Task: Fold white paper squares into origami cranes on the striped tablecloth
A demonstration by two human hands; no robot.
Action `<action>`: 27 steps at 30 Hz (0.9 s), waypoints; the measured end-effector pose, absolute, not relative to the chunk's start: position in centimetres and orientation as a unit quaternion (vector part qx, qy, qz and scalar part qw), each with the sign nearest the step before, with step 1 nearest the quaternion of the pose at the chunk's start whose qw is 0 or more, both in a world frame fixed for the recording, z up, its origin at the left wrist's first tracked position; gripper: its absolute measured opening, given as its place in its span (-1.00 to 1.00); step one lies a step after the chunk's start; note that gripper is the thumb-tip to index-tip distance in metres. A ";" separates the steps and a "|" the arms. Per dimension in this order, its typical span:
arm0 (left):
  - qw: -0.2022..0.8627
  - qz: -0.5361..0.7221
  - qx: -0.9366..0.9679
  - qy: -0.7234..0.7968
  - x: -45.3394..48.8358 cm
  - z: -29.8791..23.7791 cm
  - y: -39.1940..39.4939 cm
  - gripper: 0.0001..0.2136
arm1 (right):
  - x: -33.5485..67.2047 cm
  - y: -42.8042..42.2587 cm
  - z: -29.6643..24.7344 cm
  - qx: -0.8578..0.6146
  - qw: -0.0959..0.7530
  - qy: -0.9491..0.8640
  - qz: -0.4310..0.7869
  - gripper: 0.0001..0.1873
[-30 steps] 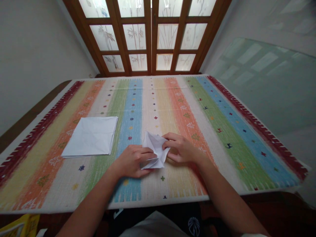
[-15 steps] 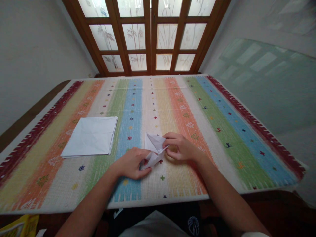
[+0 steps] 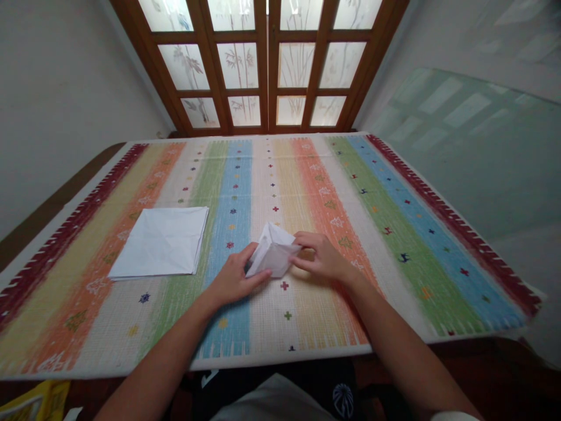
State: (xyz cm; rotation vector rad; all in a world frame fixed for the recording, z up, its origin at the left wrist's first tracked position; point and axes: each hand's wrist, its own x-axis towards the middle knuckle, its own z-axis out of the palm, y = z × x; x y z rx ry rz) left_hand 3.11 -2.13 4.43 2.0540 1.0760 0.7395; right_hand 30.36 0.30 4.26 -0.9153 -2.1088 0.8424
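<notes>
A small folded piece of white paper is held just above the striped tablecloth near the table's front middle. My left hand pinches its left lower edge with thumb and fingers. My right hand grips its right corner, fingers curled. The paper stands tilted, its fold pointing up and away from me. A stack of flat white paper sheets lies to the left of my left hand, apart from it.
Wooden doors with frosted glass panes stand behind the table's far edge. Plain walls close in on both sides. A yellow object shows at the bottom left below the table's front edge.
Both hands have shifted slightly away from me and lifted the folded paper; it has been turned over so a broader face shows. The paper stack has not moved.
</notes>
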 end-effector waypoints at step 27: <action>0.484 0.457 0.578 0.471 4.5 2.5 -1.5 -0.51 | 27.2 -0.5 2.6 -0.481 0.380 -0.657 0.438 -0.81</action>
